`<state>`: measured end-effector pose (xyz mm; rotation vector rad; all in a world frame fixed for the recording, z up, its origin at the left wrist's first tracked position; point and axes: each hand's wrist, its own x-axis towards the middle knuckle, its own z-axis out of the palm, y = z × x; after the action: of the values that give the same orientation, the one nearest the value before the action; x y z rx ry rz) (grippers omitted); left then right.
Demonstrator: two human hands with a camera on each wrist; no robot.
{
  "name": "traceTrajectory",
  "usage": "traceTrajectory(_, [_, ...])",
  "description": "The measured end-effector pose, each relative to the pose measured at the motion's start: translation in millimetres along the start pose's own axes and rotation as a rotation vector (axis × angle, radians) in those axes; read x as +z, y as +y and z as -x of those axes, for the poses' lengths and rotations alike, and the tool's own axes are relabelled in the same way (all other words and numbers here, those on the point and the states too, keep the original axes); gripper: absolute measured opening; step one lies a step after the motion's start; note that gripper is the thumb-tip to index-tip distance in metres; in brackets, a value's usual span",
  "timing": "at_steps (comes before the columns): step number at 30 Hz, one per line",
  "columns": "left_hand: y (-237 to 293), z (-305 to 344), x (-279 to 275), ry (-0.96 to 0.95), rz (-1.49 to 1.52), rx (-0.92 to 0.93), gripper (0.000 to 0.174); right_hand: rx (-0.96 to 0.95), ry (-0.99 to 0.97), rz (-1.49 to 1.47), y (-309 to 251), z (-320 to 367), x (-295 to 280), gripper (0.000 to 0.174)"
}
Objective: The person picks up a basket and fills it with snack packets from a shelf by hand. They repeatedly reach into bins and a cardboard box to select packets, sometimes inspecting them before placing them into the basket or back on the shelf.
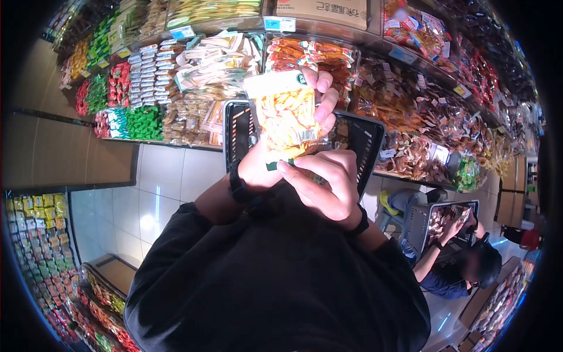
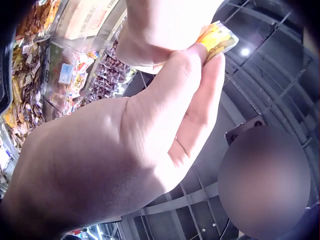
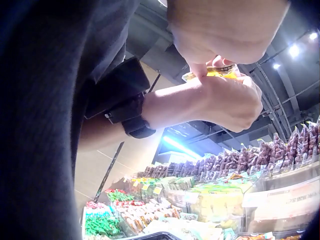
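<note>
In the head view, my left hand (image 1: 258, 166) holds a clear plastic packet (image 1: 284, 111) of yellow-orange food strips, with a pale label band on top and a barcode low on its face. The fingertips curl over the packet's right edge. My right hand (image 1: 328, 183) is at its lower end, thumb and finger pinching a dark green piece (image 1: 273, 166) there. The left wrist view shows the left hand (image 2: 120, 135) gripping the yellow packet (image 2: 220, 41), the other hand close above. In the right wrist view, the right hand (image 3: 225, 32) touches the packet (image 3: 222, 73) from above.
A black shopping basket (image 1: 375, 136) sits below the hands, against shelves of wrapped snacks (image 1: 220, 61). More bagged goods (image 1: 410, 146) fill the bins at right. Another person (image 1: 463, 264) with a basket (image 1: 416, 226) is at lower right. Tiled floor (image 1: 161, 190) shows at left.
</note>
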<state>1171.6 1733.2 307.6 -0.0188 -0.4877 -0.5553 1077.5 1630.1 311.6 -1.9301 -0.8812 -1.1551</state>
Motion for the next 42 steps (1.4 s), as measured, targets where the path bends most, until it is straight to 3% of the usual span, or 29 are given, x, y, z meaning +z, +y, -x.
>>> traceTrajectory(18, [5, 3, -1, -0.027, -0.004, 0.016, 0.029, 0.046, -0.055, -0.004, -2, -3, 1, 0.036])
traceTrajectory(30, [6, 3, -5, -0.078, -0.001, 0.007, 0.038, 0.028, -0.035, -0.024, 1, -2, 3, 0.035])
traceTrajectory(37, [7, 8, -10, 0.046, -0.011, 0.022, 0.034, 0.037, -0.023, -0.093, 6, -5, 4, 0.033])
traceTrajectory(41, [11, 7, -19, 0.03, -0.247, 0.069, 0.03, 0.067, -0.016, -0.092, 9, -8, 3, 0.033])
traceTrajectory(42, [10, 10, -12, 0.218, -0.405, 0.138, 0.024, 0.143, 0.031, -0.131, 9, -8, 4, 0.031])
